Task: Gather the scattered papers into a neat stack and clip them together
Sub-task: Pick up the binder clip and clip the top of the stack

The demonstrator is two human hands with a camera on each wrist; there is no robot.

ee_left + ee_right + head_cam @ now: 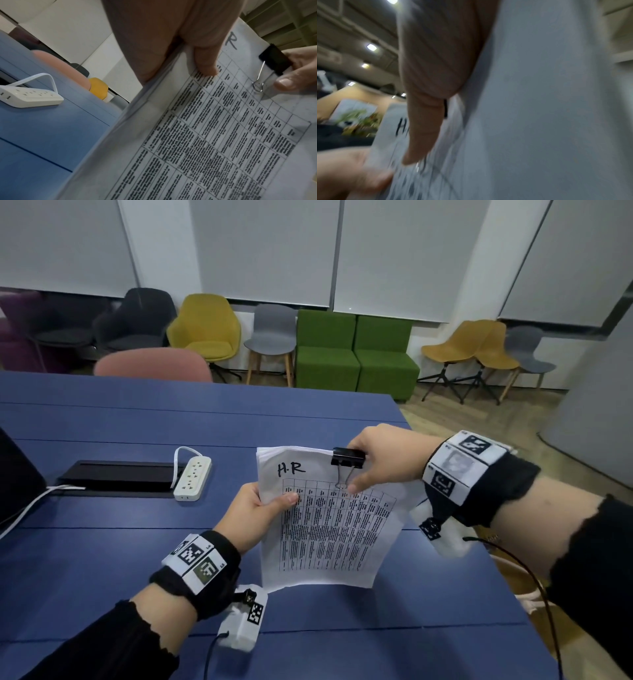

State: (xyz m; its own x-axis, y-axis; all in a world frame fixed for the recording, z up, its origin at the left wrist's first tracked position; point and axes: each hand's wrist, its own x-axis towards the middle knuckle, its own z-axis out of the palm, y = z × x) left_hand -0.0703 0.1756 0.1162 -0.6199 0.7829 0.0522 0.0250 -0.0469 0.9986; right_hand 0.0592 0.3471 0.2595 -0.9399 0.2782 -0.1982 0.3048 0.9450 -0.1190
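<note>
A stack of white papers [329, 529] with a printed table and "H.R" handwritten on top is held up above the blue table [102, 559]. My left hand [260, 511] grips the stack's left edge, thumb on the top sheet [205, 65]. A black binder clip [347, 457] sits on the stack's top edge, its wire handle folded down on the page [258, 83]. My right hand [373, 460] pinches the clip, thumb by the wire handle. The right wrist view is blurred, showing the papers [539, 108] and my thumb [426, 121].
A white power strip [192, 478] with its cord lies on the table beside a black cable tray [120, 474]. A dark laptop edge [17, 474] stands at far left. Chairs and a green sofa [352, 354] line the back wall.
</note>
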